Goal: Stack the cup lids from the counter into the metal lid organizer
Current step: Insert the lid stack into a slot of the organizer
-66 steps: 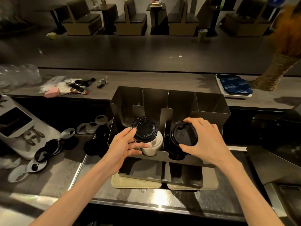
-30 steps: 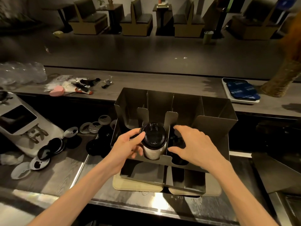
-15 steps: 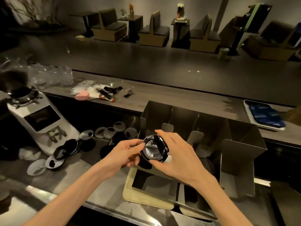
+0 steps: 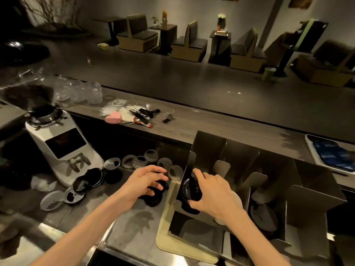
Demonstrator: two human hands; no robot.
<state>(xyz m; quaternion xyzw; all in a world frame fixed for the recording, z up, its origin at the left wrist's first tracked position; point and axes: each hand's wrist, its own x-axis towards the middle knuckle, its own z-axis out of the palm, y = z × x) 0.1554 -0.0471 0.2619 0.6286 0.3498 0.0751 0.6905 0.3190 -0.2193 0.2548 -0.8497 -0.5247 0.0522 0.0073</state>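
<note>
Black plastic cup lids [image 4: 153, 196] lie on the bench [image 4: 92, 212] under our left hand [image 4: 143, 182]; its fingers are spread and half curled over them, and we cannot tell if they grip one yet. Our right hand [image 4: 211, 192] holds a black lid stack [image 4: 189, 191] in the leftmost slot of the folded metal lid organizer [image 4: 311, 191]. Right of these fingers another slot holds black lids. Many white and black lids [image 4: 134, 162] remain left of our fingers, so we judge the task is not half done.
</note>
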